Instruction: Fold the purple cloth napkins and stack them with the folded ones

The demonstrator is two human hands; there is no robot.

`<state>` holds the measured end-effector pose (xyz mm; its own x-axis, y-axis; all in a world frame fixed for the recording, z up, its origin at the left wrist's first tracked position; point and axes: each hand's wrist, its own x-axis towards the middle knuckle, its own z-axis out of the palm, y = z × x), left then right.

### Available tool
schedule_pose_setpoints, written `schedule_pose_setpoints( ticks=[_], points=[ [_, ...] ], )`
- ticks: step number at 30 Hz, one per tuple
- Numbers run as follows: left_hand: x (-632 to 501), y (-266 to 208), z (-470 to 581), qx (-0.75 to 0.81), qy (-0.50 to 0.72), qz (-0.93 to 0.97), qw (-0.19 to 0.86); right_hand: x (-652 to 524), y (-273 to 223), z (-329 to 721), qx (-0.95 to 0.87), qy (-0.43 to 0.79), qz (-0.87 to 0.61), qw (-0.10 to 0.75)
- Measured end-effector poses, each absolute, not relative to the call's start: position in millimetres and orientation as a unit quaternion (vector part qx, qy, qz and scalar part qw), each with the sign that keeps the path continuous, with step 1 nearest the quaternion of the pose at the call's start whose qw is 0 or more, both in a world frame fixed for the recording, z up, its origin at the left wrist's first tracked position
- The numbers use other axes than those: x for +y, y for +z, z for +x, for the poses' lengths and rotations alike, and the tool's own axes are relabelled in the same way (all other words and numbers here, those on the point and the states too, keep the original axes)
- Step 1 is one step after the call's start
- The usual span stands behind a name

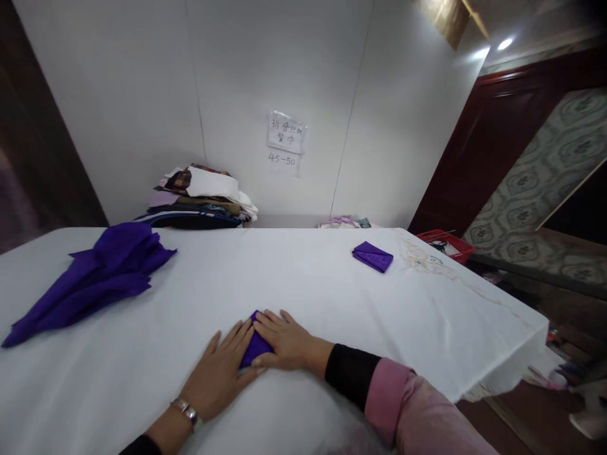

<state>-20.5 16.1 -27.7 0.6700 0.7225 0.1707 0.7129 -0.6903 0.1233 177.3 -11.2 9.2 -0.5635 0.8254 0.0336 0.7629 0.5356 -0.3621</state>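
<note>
A small folded purple napkin lies flat near the front of the white-covered table. My left hand rests on its left side with the fingers stretched out. From the right, my right hand presses down on the same cloth, fingers spread, thumb close to the left thumb. Both hands hide parts of the napkin's edges. Farther right and back is another napkin, folded into a neat packet. A crumpled heap of purple cloth lies at the left.
The white tablecloth covers the table and hangs over its right end. A stack of folded clothes sits by the back wall. A handwritten sign is on that wall. Beyond the right edge stands a red basket.
</note>
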Motion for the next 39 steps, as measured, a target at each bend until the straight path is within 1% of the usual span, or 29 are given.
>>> schedule_pose_setpoints(
  ticks=[7, 14, 19, 22, 25, 28, 31, 35, 39],
  points=[
    [18, -33, -22, 0.390, 0.121, 0.913, 0.026, -28, 6, 199, -0.862, 0.143, -0.482, 0.071],
    [18, -33, -21, 0.396, 0.108, 0.911, 0.033, -53, 6, 225, -0.845, 0.173, -0.504, 0.051],
    [18, -33, -21, 0.393, 0.115, 0.912, 0.036, -60, 17, 241, -0.825, 0.178, -0.536, 0.014],
    [18, -33, -22, 0.394, 0.108, 0.912, 0.039, -52, 34, 233, -0.832, 0.147, -0.533, 0.038],
    [19, -34, -23, 0.392, 0.114, 0.912, 0.034, -34, 48, 205, -0.857, 0.132, -0.492, 0.078],
    [18, -34, -23, 0.386, 0.127, 0.914, 0.023, -11, 48, 171, -0.880, 0.142, -0.440, 0.110],
    [17, -33, -23, 0.391, 0.125, 0.912, 0.016, 9, 33, 151, -0.886, 0.164, -0.420, 0.108],
    [16, -31, -21, 0.390, 0.104, 0.915, 0.016, 16, 12, 151, -0.878, 0.185, -0.431, 0.096],
    [17, -31, -22, 0.392, 0.096, 0.915, 0.019, 6, 10, 163, -0.873, 0.185, -0.442, 0.090]
  ],
)
